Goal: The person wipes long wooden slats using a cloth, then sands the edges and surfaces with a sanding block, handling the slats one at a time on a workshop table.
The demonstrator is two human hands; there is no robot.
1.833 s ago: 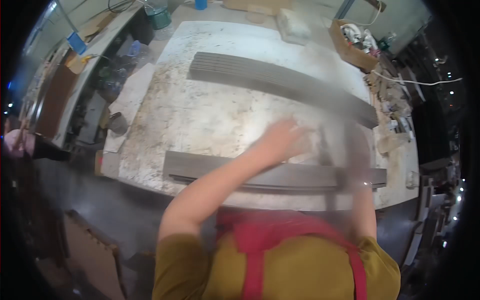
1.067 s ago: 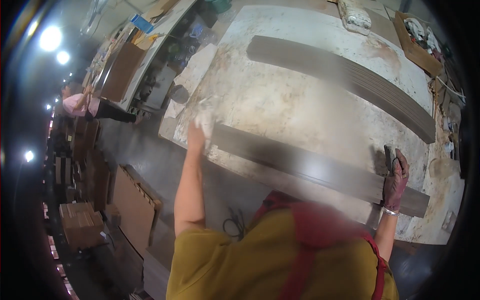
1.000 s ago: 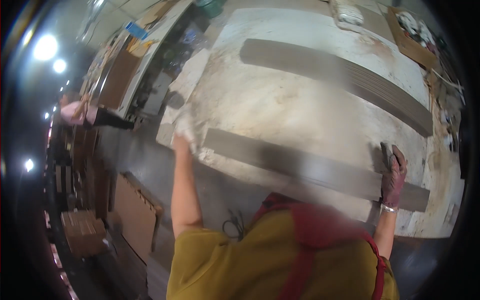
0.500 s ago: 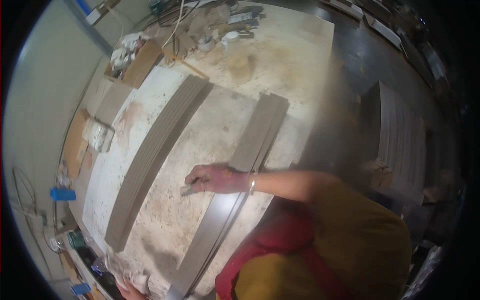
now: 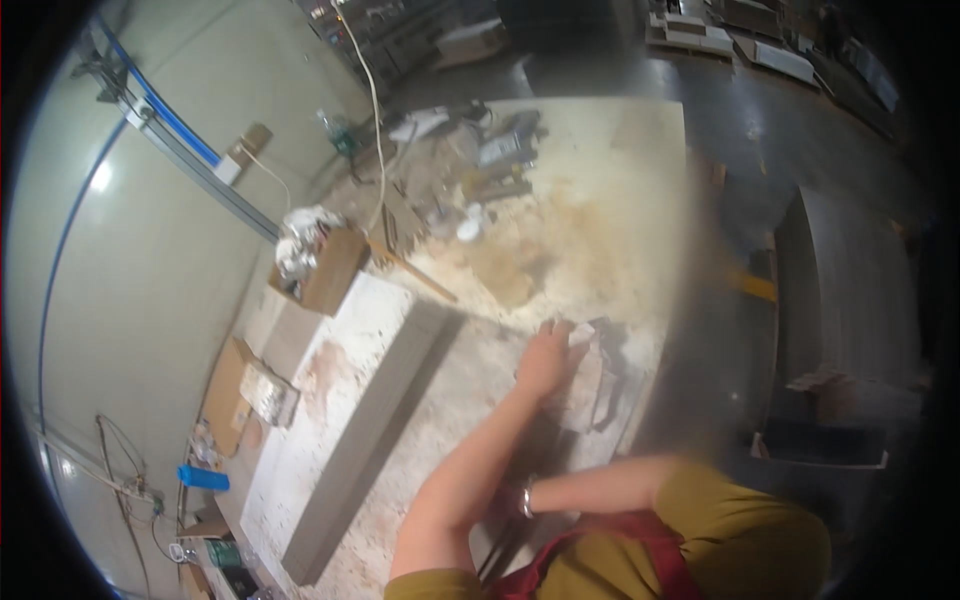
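Note:
My left hand [image 5: 546, 362] is closed on a crumpled whitish rag [image 5: 592, 385], pressed down at the far end of the narrow grey boards [image 5: 505, 548] in front of me. Those boards are mostly covered by my arms and the rag. Across my body reaches my right arm, a bracelet at its wrist; the right hand [image 5: 497, 507] is largely hidden behind my left forearm. Its fingers, and whatever is in them, do not show. To the left, a row of long grey-brown boards [image 5: 362, 450] is stacked side by side on the stained white worktable [image 5: 290, 455].
An open cardboard box [image 5: 335, 272] with rags stands at the back left. A wooden stick [image 5: 415, 272], a white-capped jar [image 5: 470, 228] and several tools [image 5: 505, 150] lie toward the far end. Stacked panels [image 5: 845, 300] stand off to the right, beyond the table edge.
My left hand has come from the near left corner to the far end of the boards with the rag. My right hand has drawn back toward me. The view has tilted up.

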